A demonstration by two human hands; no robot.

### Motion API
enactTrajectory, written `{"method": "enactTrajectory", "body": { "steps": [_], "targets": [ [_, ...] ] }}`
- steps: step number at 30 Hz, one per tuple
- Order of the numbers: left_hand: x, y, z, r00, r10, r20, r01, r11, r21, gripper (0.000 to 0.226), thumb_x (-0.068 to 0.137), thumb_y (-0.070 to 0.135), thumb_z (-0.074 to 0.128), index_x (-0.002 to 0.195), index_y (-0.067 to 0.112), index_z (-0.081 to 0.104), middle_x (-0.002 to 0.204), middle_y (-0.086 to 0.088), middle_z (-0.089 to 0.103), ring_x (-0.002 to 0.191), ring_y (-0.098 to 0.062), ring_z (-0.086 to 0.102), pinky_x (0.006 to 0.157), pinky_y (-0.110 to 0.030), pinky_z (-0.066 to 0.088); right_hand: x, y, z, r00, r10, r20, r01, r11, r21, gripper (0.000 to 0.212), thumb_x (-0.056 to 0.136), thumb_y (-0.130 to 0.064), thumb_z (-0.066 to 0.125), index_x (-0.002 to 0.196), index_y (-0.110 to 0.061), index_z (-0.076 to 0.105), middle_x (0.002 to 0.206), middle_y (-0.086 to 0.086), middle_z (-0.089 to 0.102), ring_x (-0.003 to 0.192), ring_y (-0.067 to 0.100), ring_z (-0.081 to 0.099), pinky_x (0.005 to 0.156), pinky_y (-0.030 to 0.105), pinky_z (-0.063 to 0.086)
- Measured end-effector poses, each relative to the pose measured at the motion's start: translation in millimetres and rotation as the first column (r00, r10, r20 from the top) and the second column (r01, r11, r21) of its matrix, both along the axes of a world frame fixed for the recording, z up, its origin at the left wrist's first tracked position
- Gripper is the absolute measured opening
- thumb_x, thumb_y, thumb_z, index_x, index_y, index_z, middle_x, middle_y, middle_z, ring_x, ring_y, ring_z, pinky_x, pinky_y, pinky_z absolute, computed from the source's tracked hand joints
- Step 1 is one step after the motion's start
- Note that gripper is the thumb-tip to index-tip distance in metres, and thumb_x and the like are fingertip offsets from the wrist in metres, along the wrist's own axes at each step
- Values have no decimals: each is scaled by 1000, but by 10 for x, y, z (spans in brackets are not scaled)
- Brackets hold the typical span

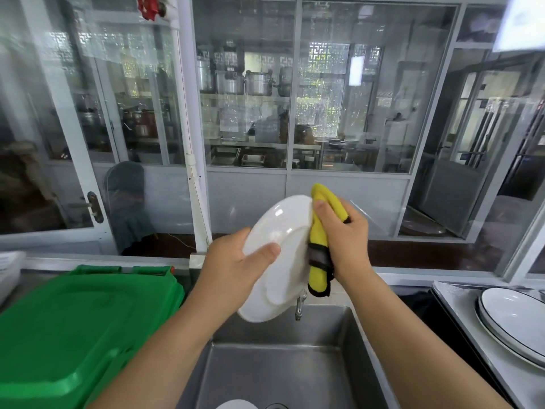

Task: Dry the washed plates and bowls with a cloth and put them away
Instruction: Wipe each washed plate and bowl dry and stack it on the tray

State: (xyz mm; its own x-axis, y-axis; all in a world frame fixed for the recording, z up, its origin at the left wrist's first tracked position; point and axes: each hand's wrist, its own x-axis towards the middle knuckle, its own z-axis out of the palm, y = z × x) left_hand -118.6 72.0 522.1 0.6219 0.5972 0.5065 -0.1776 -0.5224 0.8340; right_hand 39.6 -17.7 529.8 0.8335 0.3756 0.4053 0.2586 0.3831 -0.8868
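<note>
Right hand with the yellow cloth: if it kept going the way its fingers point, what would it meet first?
The right hand points left, gripping the yellow cloth against the white plate held by the left hand. It would press straight into that plate's rim; contact already looks made, though depth is uncertain.

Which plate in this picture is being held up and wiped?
The plain white plate, held over the sink; the dark-rimmed plates lie stacked, untouched, on the right.

i hold a white plate (277,255) tilted on edge above the sink, its underside toward me. a yellow cloth (320,231) with black trim lies folded over its right rim. more dark-rimmed plates (513,320) sit stacked at far right.
</note>
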Motion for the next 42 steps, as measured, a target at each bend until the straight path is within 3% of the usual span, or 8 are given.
{"method": "enactTrajectory", "body": {
  "steps": [4,8,15,20,24,29,35,42],
  "targets": [
    [15,-100,-40,986,26,165,-17,998,-58,11,82,33,68,77,43,68,84,21,70,78,0,65,64,-19,53,-9,90,-224,873,87,-481,-29,992,126,14,79,-35,74,87,-24,74,91,3,73,78,19,69,75,39,57],
    [4,-100,-158,989,-54,140,70,992,-109,17,77,38,74,91,40,64,94,25,69,89,2,65,67,-13,51,-36,79,-337,811,121,-572,-32,986,163,27,79,-38,71,97,-18,71,94,7,71,79,23,65,78,43,58],
    [-32,180,-99,988,-138,-68,110,944,-311,30,67,46,70,92,29,69,93,8,74,89,-17,70,87,-48,54,25,-43,-273,963,-81,-257,71,996,-46,14,79,-29,74,66,-24,70,62,-6,64,58,10,60,55,26,52],
    [-24,164,-150,980,-172,-100,143,958,-250,20,72,43,65,89,35,69,92,12,74,85,-8,69,82,-36,55,-28,-36,-133,971,-132,198,169,969,-183,11,81,-31,69,88,-39,71,85,-15,67,83,6,63,78,30,50],
    [29,96,-146,977,-186,-102,163,966,-200,14,73,39,64,84,33,71,85,10,74,78,-6,69,69,-23,52,-227,81,13,784,-120,610,311,925,-218,27,74,-42,65,101,-39,71,92,-16,60,86,4,60,75,25,47],
    [-34,190,-98,984,-174,-27,159,946,-283,20,71,37,67,89,30,73,90,1,75,87,-22,71,81,-43,55,-126,95,45,850,-107,517,248,945,-213,27,79,-44,61,104,-41,69,91,-15,58,86,1,58,75,20,45],
    [-91,265,-65,971,-94,218,189,864,-467,19,66,29,70,83,24,77,87,-2,75,78,-18,72,65,-32,58,-12,71,-261,945,-186,271,241,952,-187,16,92,-35,57,104,-44,62,104,-10,50,90,-14,50,81,11,37],
    [-35,263,-140,956,5,292,169,807,-566,12,83,15,63,93,15,69,90,-3,75,82,-18,71,72,-32,59,-144,58,-330,664,-292,689,570,793,-214,37,90,-40,56,123,-25,56,111,0,47,96,21,52,74,33,45]
  ]
}}
